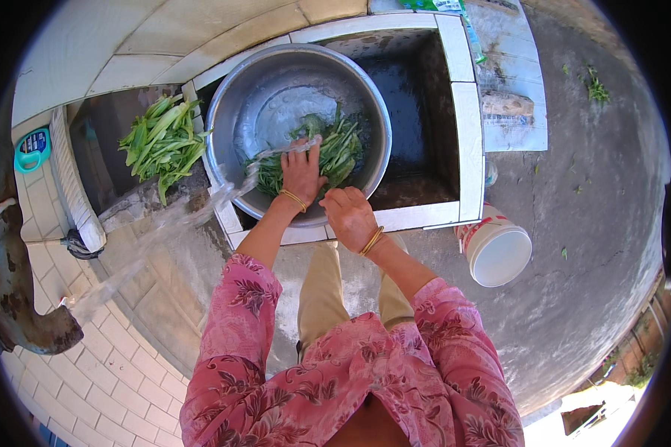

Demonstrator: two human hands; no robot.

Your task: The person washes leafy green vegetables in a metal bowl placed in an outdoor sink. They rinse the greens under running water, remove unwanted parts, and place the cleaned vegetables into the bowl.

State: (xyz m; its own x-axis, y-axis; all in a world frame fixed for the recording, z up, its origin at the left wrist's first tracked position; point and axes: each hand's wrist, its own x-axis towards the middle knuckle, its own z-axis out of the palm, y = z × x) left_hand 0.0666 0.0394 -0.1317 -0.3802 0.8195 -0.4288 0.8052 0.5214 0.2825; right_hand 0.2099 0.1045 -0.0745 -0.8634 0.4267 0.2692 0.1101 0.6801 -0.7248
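A large round metal basin [268, 67] rests in a white-tiled sink [425, 215]. Water and a heap of leafy greens [341, 148] fill part of it. My left hand [303, 176] lies over the greens inside the basin, fingers stretched out and thumb apart. At the basin's near rim is my right hand [351, 217], its fingers curled; whether anything sits inside them is hidden. From a rusty pipe spout [53, 329] at the left, a stream of water [162, 234] runs into the basin and across my left fingers.
More leafy greens [165, 137] lie on the ledge left of the basin. A teal plastic bottle [32, 151] stands farther left. Right of the sink are a white bucket [497, 257] and a board [517, 134] bearing wood pieces. Leaf scraps [595, 86] dot the concrete floor.
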